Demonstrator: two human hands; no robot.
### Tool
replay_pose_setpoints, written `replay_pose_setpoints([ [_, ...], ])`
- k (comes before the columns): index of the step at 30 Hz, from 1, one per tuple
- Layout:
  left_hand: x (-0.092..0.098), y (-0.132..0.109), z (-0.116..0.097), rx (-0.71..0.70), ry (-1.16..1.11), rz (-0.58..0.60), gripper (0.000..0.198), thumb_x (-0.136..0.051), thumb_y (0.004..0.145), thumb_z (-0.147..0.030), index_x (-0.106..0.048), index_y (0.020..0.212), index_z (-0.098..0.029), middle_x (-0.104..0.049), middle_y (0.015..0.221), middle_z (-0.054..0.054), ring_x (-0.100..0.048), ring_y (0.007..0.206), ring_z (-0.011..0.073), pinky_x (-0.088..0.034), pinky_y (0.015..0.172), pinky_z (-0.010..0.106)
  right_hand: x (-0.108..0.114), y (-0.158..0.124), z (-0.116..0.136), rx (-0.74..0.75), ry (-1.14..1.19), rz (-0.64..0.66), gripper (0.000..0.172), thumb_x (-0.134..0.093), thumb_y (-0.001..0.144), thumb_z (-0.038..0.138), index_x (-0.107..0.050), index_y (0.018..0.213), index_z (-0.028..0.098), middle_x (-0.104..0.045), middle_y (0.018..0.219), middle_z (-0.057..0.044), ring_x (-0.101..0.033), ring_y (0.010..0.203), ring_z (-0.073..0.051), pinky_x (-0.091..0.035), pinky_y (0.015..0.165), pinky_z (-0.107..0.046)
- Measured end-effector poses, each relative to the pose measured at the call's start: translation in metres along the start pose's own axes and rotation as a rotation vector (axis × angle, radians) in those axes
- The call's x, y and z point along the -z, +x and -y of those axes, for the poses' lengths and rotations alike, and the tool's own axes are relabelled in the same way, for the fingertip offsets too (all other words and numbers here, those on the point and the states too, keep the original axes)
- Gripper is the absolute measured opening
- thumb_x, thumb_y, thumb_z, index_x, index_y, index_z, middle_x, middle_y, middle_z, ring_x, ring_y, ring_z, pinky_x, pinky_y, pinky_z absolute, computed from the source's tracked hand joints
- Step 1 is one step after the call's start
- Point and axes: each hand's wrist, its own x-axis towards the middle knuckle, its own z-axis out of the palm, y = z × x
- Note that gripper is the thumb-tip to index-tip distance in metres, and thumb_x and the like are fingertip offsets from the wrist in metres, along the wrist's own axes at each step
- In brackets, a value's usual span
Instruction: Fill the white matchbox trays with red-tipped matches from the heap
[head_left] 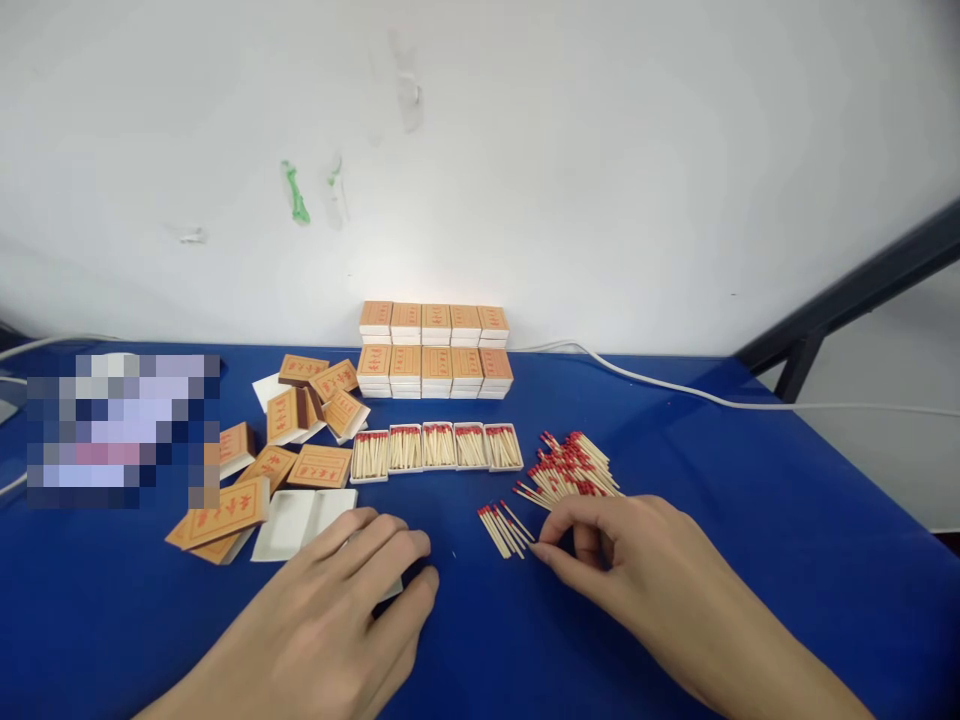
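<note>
My right hand (626, 560) pinches the lower end of a red-tipped match (517, 521) between thumb and forefinger. That match lies at the right of a small row of loose matches (501, 532) on the blue table. Just behind the hand is a larger heap of matches (574, 465). My left hand (352, 600) is curled over a white matchbox tray (391, 590), mostly hidden beneath the fingers. Beside it sit empty white trays (289, 525). Several trays filled with matches (438, 446) stand in a row beyond both hands.
Stacked orange matchboxes (435, 365) stand against the wall (600, 180). Matchbox sleeves (229, 512) are scattered at the left, near a blurred-out object (127, 420). A white cable (660, 385) crosses the back right of the blue table (720, 490), near a dark metal frame (802, 365).
</note>
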Motion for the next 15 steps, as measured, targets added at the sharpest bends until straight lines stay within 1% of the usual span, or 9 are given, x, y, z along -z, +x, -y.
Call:
replay_pose_setpoints([
  [2, 0.0000, 0.0009, -0.0004, -0.013, -0.003, -0.019, 0.040, -0.044, 0.122, -0.025, -0.084, 0.117, -0.021, -0.081, 0.121, 0.003, -0.073, 0.116, 0.0226, -0.039, 0.124, 0.041, -0.0006, -0.0016, -0.0001, 0.006, 0.002, -0.004, 0.018, -0.082, 0.092, 0.018, -0.084, 0.084, 0.033, -0.070, 0.062, 0.008, -0.064, 0.056, -0.013, -0.039, 0.056, -0.028],
  [6, 0.0011, 0.0009, -0.0018, -0.026, 0.008, -0.023, 0.040, -0.044, 0.122, -0.024, -0.084, 0.117, -0.021, -0.081, 0.121, 0.004, -0.073, 0.115, 0.0227, -0.042, 0.120, 0.042, -0.0006, -0.0042, -0.0004, 0.023, 0.009, -0.012, 0.018, -0.080, 0.093, 0.019, -0.082, 0.082, 0.033, -0.069, 0.061, 0.009, -0.063, 0.056, -0.012, -0.039, 0.054, -0.027],
  [10, 0.0003, 0.0000, -0.0017, -0.017, 0.011, -0.030, 0.039, -0.045, 0.121, -0.025, -0.084, 0.119, -0.022, -0.081, 0.123, 0.004, -0.073, 0.117, 0.0233, -0.045, 0.120, 0.043, -0.0015, -0.0041, -0.0006, 0.036, 0.015, -0.053, 0.017, -0.079, 0.090, 0.019, -0.081, 0.079, 0.032, -0.067, 0.059, 0.009, -0.062, 0.053, -0.012, -0.039, 0.053, -0.027],
  [12, -0.0014, 0.0001, -0.0010, -0.008, 0.007, -0.012, 0.038, -0.046, 0.121, -0.024, -0.083, 0.120, -0.022, -0.080, 0.124, 0.004, -0.072, 0.119, 0.0237, -0.045, 0.121, 0.044, -0.0024, -0.0038, -0.0005, 0.034, 0.015, -0.070, 0.016, -0.079, 0.089, 0.020, -0.082, 0.080, 0.033, -0.067, 0.059, 0.009, -0.062, 0.052, -0.013, -0.040, 0.053, -0.027],
  [15, -0.0026, 0.0013, -0.0002, -0.015, 0.006, -0.018, 0.040, -0.044, 0.121, -0.023, -0.083, 0.119, -0.021, -0.080, 0.123, 0.005, -0.072, 0.117, 0.0237, -0.044, 0.120, 0.043, -0.0035, -0.0046, -0.0007, 0.037, 0.020, -0.088, 0.016, -0.078, 0.088, 0.020, -0.082, 0.080, 0.033, -0.068, 0.059, 0.009, -0.062, 0.052, -0.013, -0.039, 0.052, -0.027],
])
